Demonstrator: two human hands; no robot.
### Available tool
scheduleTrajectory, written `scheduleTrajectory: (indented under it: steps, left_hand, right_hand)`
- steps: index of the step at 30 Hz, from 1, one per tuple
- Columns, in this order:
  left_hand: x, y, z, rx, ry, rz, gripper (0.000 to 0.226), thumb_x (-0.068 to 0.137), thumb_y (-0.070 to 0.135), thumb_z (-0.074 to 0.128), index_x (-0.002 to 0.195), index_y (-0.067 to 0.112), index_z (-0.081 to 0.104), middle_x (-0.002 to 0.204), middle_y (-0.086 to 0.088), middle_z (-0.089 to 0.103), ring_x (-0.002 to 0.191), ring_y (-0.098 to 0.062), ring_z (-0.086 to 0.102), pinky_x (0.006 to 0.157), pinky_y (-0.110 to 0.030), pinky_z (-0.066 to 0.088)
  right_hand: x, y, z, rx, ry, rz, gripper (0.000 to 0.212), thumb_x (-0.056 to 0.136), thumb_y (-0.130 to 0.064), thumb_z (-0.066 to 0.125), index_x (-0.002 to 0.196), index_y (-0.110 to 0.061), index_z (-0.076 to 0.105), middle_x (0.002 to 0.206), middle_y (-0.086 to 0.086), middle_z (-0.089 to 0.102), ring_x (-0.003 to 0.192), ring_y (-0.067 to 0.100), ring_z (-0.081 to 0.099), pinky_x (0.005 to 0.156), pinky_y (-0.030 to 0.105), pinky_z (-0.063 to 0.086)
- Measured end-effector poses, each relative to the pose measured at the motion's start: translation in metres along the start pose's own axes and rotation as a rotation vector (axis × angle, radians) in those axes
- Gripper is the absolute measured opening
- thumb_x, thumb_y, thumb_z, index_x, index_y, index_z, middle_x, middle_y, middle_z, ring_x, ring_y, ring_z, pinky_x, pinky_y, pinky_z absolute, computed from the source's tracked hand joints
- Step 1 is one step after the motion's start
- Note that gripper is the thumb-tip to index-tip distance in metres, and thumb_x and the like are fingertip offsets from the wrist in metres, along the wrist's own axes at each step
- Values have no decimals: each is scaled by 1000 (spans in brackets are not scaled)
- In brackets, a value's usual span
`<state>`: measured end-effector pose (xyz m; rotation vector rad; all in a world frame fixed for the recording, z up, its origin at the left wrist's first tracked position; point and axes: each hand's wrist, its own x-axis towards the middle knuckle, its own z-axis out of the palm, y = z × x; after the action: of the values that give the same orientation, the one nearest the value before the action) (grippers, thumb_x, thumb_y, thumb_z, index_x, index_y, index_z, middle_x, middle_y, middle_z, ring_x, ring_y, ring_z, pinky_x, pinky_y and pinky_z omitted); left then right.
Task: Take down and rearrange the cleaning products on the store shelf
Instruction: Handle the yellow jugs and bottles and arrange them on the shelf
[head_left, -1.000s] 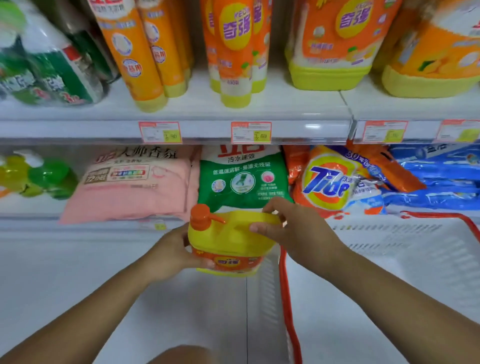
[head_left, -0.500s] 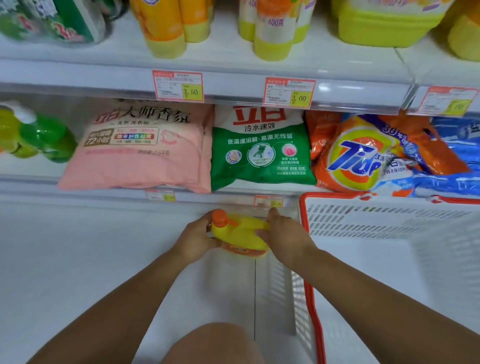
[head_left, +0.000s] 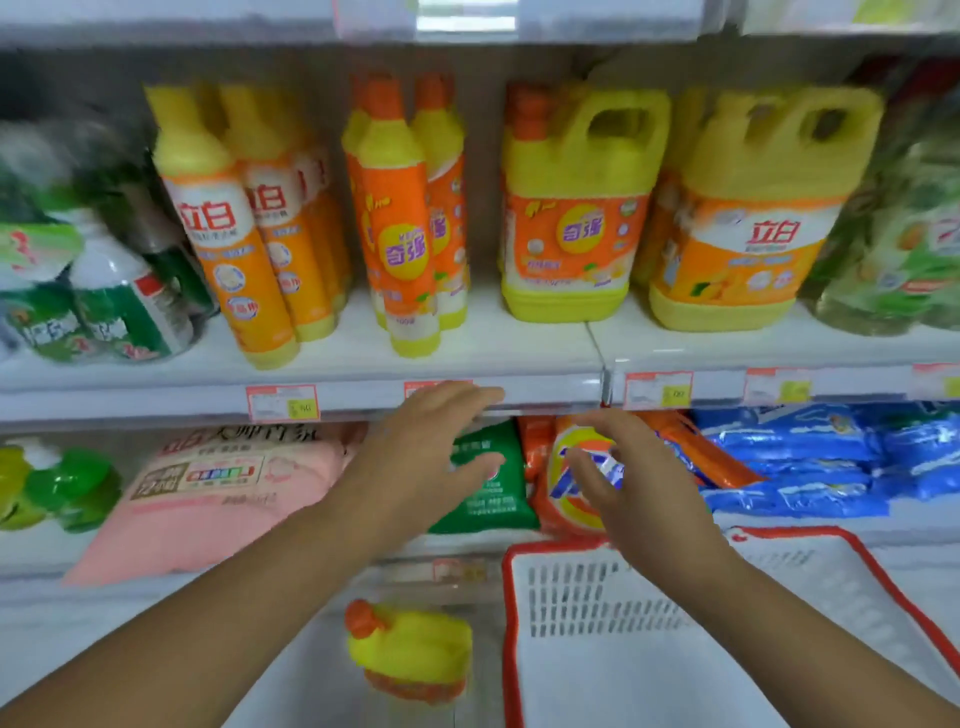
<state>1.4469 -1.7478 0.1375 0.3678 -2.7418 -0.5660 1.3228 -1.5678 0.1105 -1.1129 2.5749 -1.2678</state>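
A yellow jug with an orange cap (head_left: 410, 654) stands on the white floor below the shelves, with no hand on it. My left hand (head_left: 431, 452) is raised in front of the upper shelf's edge, fingers apart and empty. My right hand (head_left: 618, 478) hovers beside it, fingers spread, in front of an orange Tide bag (head_left: 566, 467). On the upper shelf stand two big yellow jugs (head_left: 576, 208) (head_left: 748, 218), tall orange bottles (head_left: 400, 228) and tall yellow-orange bottles (head_left: 234, 244).
A white basket with a red rim (head_left: 597, 597) sits at the lower right. The lower shelf holds a pink bag (head_left: 218, 499), a green bag (head_left: 493, 483), blue bags (head_left: 810, 467) and green bottles (head_left: 52, 488). Green packs (head_left: 98, 301) stand at the upper left, price tags (head_left: 283, 402) on the edge.
Both hands have let go of the yellow jug, which now stands on the floor, and have risen toward the upper shelf. The view has tilted upward.
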Motion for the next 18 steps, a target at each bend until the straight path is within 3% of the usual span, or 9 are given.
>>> scheduleTrajectory:
  steps: [2, 5, 7, 9, 12, 14, 16, 18]
  left_hand:
    - [41, 20, 0, 41, 118, 68, 69, 90, 40, 66, 150, 26, 34, 150, 9, 35, 138, -8, 25, 106, -11, 14]
    - [92, 31, 15, 19, 169, -9, 81, 88, 43, 69, 153, 17, 28, 154, -4, 34, 139, -19, 28, 107, -19, 20]
    - [108, 26, 25, -14, 120, -122, 88, 86, 47, 70, 153, 14, 24, 154, -7, 32, 139, -21, 29, 106, -23, 23]
    - [112, 12, 37, 159, -15, -199, 96, 86, 61, 61, 155, 12, 15, 160, -9, 20, 145, -24, 21, 114, -30, 19]
    - [113, -2, 47, 330, -105, -222, 92, 89, 70, 45, 157, 19, 9, 164, -4, 12, 149, -23, 13, 117, -37, 12]
    - [115, 0, 47, 335, -102, -217, 86, 91, 68, 44, 157, 22, 11, 163, -2, 15, 148, -23, 15, 115, -37, 13]
    - [115, 3, 46, 350, -101, -200, 84, 92, 67, 43, 156, 23, 12, 163, -2, 16, 147, -23, 15, 115, -36, 13]
    - [110, 4, 46, 342, -95, -195, 83, 92, 67, 42, 157, 23, 13, 163, -2, 16, 147, -23, 15, 115, -36, 13]
  right_hand:
    - [21, 2, -29, -68, 50, -74, 43, 99, -23, 57, 141, -26, 47, 149, -8, 42, 140, 10, 35, 107, 17, 26]
    - [50, 10, -56, -96, 9, -112, 59, 102, -26, 51, 155, -27, 25, 165, -7, 11, 152, 10, 7, 120, 29, 14]
    - [66, 20, -65, -61, -59, -104, 68, 103, -28, 50, 159, -24, 11, 167, -5, 2, 153, 12, 2, 123, 34, 13]
    - [75, 33, -65, -100, -143, -83, 74, 103, -33, 48, 159, -21, 2, 167, 0, -1, 154, 18, 0, 124, 40, 12]
    - [84, 51, -60, -328, -193, -77, 72, 104, -42, 41, 159, -19, 2, 166, 6, 10, 154, 23, 5, 123, 41, 1]
    - [88, 53, -60, -410, -128, -103, 69, 103, -44, 38, 159, -19, 6, 161, 9, 28, 150, 23, 19, 123, 43, 1]
    - [94, 53, -63, -399, -96, -107, 68, 103, -43, 40, 158, -19, 9, 146, 10, 48, 139, 27, 38, 122, 43, 12]
    - [97, 53, -62, -386, -67, -124, 70, 102, -46, 41, 158, -18, 11, 133, 12, 59, 126, 30, 49, 111, 41, 33]
